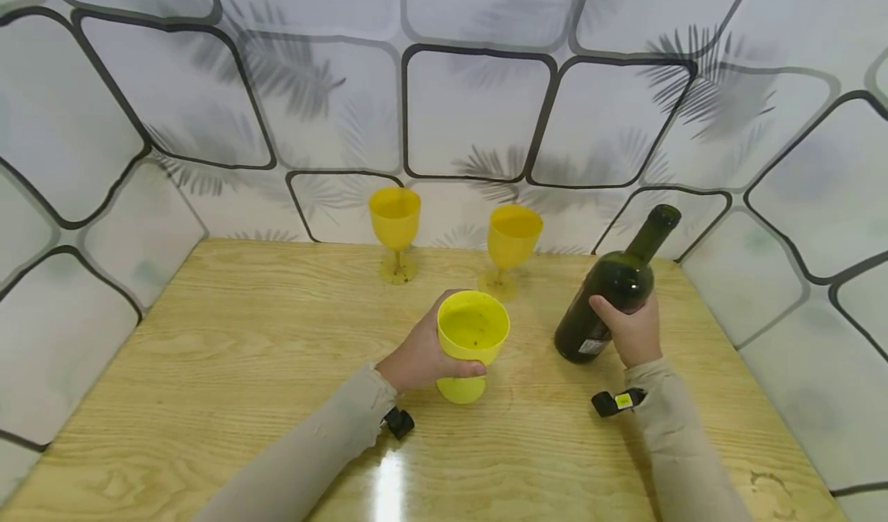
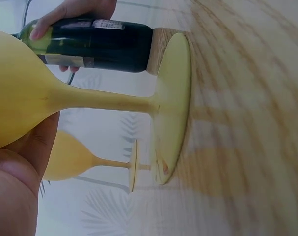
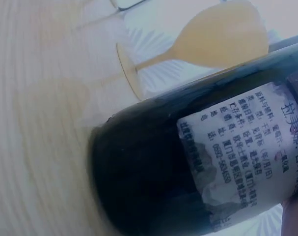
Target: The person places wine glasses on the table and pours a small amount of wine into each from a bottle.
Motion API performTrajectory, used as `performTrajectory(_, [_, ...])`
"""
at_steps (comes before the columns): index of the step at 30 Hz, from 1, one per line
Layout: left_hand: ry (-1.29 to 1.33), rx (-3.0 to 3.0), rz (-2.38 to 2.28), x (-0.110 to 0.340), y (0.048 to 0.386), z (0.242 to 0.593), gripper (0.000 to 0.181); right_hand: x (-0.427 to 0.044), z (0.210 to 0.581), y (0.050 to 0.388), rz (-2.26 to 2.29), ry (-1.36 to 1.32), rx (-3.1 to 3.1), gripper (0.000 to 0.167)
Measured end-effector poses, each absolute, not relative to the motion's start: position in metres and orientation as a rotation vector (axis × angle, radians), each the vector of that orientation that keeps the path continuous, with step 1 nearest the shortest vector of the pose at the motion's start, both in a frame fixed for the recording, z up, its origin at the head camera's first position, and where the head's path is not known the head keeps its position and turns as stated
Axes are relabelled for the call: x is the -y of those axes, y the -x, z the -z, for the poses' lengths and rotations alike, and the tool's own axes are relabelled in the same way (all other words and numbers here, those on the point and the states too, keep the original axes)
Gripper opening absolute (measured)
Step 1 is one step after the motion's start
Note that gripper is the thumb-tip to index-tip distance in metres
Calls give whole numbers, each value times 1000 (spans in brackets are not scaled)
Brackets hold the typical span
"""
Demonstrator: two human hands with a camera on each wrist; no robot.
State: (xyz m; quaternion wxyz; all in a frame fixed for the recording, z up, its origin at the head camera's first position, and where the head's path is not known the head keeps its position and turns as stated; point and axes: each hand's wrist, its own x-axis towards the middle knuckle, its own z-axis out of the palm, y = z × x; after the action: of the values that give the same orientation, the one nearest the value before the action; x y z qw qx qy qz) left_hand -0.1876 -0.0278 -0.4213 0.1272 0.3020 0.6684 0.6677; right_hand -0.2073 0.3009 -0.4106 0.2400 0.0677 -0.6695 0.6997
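Note:
My left hand (image 1: 425,354) grips a yellow plastic goblet (image 1: 473,329) by its bowl, thumb across the front. The left wrist view shows the stem and round foot of this goblet (image 2: 109,100) low over the table; whether the foot touches is hard to tell. To the right, a dark green wine bottle (image 1: 602,294) leans with its neck to the upper right, and my right hand (image 1: 638,334) holds it round the body. A printed white label (image 3: 237,152) covers the bottle's side in the right wrist view. Its base is at or just above the tabletop.
Two more yellow goblets stand upright near the back edge, one left (image 1: 395,225) and one right (image 1: 513,240), the latter just behind the held goblet. The light wooden table (image 1: 264,329) meets patterned walls (image 1: 479,113) at the back and sides.

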Motion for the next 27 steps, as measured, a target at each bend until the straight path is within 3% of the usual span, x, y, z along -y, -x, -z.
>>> performTrajectory(14, [-934, -1858, -1952, 34, 189, 421, 88, -296, 412, 203, -1925, -236, 1834, 61])
performTrajectory(27, [-701, -2027, -1898, 37, 187, 403, 83, -294, 413, 203, -1916, -203, 1801, 63])
